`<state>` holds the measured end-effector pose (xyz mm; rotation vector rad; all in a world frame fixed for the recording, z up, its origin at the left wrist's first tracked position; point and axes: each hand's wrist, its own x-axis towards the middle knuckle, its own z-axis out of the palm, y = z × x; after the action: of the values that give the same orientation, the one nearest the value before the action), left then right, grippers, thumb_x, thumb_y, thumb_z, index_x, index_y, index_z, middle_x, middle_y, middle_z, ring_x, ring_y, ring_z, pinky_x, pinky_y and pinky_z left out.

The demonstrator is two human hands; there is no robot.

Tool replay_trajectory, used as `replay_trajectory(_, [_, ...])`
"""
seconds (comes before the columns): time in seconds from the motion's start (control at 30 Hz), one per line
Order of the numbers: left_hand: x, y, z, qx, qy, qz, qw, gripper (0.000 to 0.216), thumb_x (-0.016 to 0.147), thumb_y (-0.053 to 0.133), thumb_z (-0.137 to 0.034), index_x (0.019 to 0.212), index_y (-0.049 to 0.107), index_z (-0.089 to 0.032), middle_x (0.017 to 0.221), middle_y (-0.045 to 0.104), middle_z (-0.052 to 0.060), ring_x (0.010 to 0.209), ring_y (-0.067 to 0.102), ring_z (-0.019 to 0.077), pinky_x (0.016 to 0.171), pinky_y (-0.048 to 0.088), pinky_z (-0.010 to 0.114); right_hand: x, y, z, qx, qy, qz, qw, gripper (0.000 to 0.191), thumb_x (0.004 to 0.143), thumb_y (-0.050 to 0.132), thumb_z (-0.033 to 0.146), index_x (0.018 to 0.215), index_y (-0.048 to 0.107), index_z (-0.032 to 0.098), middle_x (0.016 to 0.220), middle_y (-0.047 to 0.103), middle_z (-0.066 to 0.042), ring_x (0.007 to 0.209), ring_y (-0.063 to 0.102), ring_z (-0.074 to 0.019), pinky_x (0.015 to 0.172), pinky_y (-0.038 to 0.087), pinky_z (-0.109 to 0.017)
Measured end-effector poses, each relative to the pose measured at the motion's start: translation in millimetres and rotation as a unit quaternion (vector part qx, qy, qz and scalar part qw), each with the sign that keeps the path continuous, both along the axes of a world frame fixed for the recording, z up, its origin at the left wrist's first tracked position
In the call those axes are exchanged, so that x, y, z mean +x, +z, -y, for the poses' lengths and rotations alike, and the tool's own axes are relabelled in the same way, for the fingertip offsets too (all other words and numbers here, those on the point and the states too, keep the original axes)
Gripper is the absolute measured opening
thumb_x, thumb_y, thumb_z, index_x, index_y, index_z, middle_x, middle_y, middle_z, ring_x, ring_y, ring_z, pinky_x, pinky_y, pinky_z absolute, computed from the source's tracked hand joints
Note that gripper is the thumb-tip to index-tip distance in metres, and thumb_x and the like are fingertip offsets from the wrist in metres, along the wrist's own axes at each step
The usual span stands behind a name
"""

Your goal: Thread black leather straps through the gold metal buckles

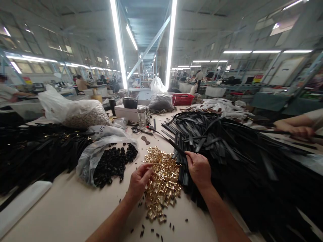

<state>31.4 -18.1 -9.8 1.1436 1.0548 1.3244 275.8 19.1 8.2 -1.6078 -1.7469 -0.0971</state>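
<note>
The heap of gold buckles lies on the table between the two hands, spilling toward the person. Which single buckle the left hand has picked is hard to make out: its fingertips are bunched together down in the top left edge of the heap, and the pieces there blur into one glittering mass. The left forearm comes up from the bottom edge, cut off below the elbow, with the wrist bent and the back of the hand turned up; the fingers are drawn narrow, pinched on or among the buckles.

The right hand sits just beside the heap on its right, forearm also cut off at the lower edge. Its fingers curl closed around the end of a black strap, which runs up and away to the left from the thumb. Under and beyond that hand lies a large pile of black straps; how many the hand grips besides the one is hidden by the palm.

Left of the left hand, a clear bag spills small black loops, a few scattered near the wrist. Further left a dark pile is blurred. Beyond the right hand, at the frame's edge, another person's hand rests on the straps.
</note>
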Motion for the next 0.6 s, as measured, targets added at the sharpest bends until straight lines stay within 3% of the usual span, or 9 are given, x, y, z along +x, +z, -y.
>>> replay_trajectory(0.07, [0,1.7,0,-0.022,-0.008,0.019,1.000,0.042,0.072,0.070,-0.040,0.105,0.063,-0.015,0.070,0.067,0.003,0.051,0.059,0.0116,0.042,0.040,0.018,-7,1.1,3,-0.021,0.094,-0.168,0.981,0.026,0.090,0.048,0.031,0.102,0.066,0.017,0.093,0.070,-0.009,0.084,0.062,-0.0210,0.079,0.045,-0.032])
replay_trajectory(0.13, [-1,2.3,-2,-0.034,-0.006,0.050,0.998,0.053,0.072,0.069,-0.046,0.113,0.058,-0.014,0.071,0.067,0.003,0.049,0.059,0.0118,0.040,0.039,0.018,-20,0.4,8,-0.100,0.207,-0.286,0.930,0.026,0.088,0.053,0.036,0.101,0.065,0.018,0.091,0.069,-0.006,0.080,0.062,-0.0188,0.072,0.047,-0.028])
replay_trajectory(0.2, [-5,2.0,-6,-0.036,0.008,0.079,0.996,0.057,0.073,0.067,-0.050,0.116,0.055,-0.015,0.069,0.066,0.002,0.046,0.058,0.0111,0.039,0.038,0.018,-33,-1.7,13,-0.182,0.286,-0.325,0.883,0.024,0.085,0.057,0.036,0.097,0.066,0.018,0.084,0.068,-0.004,0.074,0.061,-0.0163,0.066,0.047,-0.025])
replay_trajectory(0.3, [-12,2.2,-12,-0.040,0.039,0.091,0.994,0.047,0.074,0.067,-0.047,0.106,0.059,-0.014,0.058,0.060,-0.003,0.042,0.052,0.0077,0.038,0.035,0.015,-47,-5.7,17,-0.245,0.324,-0.316,0.858,0.021,0.083,0.057,0.033,0.093,0.068,0.018,0.073,0.065,0.000,0.064,0.057,-0.0126,0.058,0.044,-0.022])
replay_trajectory(0.43, [-20,5.4,-17,-0.070,0.050,0.105,0.991,0.037,0.070,0.072,-0.041,0.092,0.062,-0.014,0.051,0.055,-0.006,0.039,0.048,0.0054,0.037,0.031,0.014,-48,-9.8,17,-0.248,0.323,-0.281,0.869,0.022,0.086,0.053,0.031,0.096,0.067,0.018,0.072,0.065,0.000,0.061,0.057,-0.0120,0.056,0.044,-0.022])
replay_trajectory(0.53, [-20,6.4,-17,-0.089,0.049,0.091,0.991,0.038,0.065,0.076,-0.039,0.090,0.062,-0.014,0.053,0.058,-0.004,0.039,0.051,0.0060,0.037,0.033,0.014,-46,-7.7,17,-0.193,0.300,-0.183,0.916,0.022,0.088,0.051,0.029,0.097,0.068,0.020,0.078,0.069,-0.001,0.068,0.061,-0.0144,0.064,0.046,-0.025])
replay_trajectory(0.6, [-18,5.3,-15,-0.094,0.052,0.075,0.991,0.038,0.065,0.076,-0.039,0.089,0.061,-0.014,0.055,0.061,-0.003,0.041,0.053,0.0071,0.038,0.034,0.014,-48,-3.7,21,-0.135,0.287,-0.098,0.943,0.020,0.087,0.053,0.027,0.099,0.069,0.022,0.085,0.071,-0.003,0.079,0.063,-0.0175,0.078,0.047,-0.031])
